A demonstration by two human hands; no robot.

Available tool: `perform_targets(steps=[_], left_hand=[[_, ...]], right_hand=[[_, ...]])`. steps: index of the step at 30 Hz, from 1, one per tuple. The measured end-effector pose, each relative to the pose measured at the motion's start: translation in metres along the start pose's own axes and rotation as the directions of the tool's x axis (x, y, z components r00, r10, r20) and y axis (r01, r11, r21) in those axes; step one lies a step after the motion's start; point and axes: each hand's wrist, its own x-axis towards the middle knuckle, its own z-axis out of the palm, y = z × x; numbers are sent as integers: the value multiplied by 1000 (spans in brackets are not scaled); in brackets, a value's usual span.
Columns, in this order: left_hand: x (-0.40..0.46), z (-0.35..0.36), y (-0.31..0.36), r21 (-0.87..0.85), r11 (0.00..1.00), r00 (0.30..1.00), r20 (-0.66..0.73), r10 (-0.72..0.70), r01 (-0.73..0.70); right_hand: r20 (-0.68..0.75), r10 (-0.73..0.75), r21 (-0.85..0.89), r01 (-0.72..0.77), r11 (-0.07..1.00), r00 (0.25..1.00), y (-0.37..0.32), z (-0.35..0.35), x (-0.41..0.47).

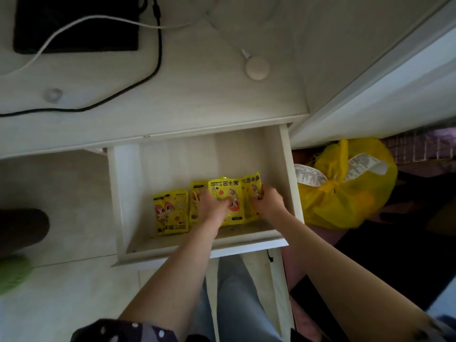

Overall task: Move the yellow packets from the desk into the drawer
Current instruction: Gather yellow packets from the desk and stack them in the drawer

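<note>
The pale wooden drawer (286,174) stands pulled out below the desk edge. Several yellow hand-warmer packets lie on its floor near the front. One packet (170,212) lies alone at the left. A middle packet (228,191) and a right packet (251,182) overlap under my hands. My left hand (212,206) presses down on the middle packet with curled fingers. My right hand (267,201) grips the lower edge of the right packet. A further packet's edge (195,196) peeks out left of my left hand.
The desk top (197,95) carries a black device (76,23), a black cable (158,58), a white cable and a round beige puck (257,67). A yellow plastic bag (345,193) with paper slips sits right of the drawer. A green object (12,272) lies on the floor at left.
</note>
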Motion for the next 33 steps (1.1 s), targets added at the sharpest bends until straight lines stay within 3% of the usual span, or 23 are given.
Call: perform_targets(steps=[6,13,17,21,26,29,33], left_hand=[[6,5,-13,108,991,997,22,80,-82],[-6,-24,-18,254,947,980,22,196,-195],[-14,-55,-16,190,951,969,8,249,-245],[-25,-96,-20,203,940,950,-91,298,-275],[-49,-145,-37,258,926,917,-219,333,-275],[-62,-173,-54,346,901,892,-270,362,-261],[-75,-203,-84,326,920,879,-344,330,-218]], right_hand=[[68,25,-35,-23,999,997,7,2,10],[40,-2,-138,7,990,999,1,-11,-7],[40,-106,-219,112,969,994,-16,-18,-21],[36,-258,-260,258,931,966,-44,-19,-41],[100,-434,-403,435,805,896,-90,4,-69],[195,-519,-496,540,680,832,-116,30,-86],[308,-583,-609,626,487,752,-144,69,-108]])
